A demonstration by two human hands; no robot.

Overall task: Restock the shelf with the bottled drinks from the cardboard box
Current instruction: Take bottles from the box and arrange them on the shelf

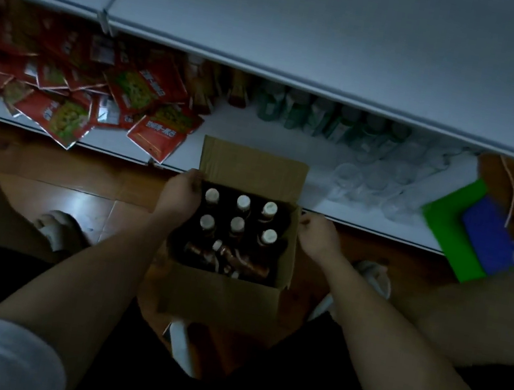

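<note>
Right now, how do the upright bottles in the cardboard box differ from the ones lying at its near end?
The upright bottles stand in two rows of three, showing only pale caps; the lying bottles rest on their sides, showing brown bodies. The upright ones fill the far part of the cardboard box; the lying ones sit nearest the person. All are dark bottled drinks.

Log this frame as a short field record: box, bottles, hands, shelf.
box: cardboard box on the floor, flaps open
bottles: six upright bottles, more lying on their sides nearer the person
left hand: left hand grips the box's left rim
right hand: right hand at the right rim
shelf: shelf holds red packets, green bottles
</note>
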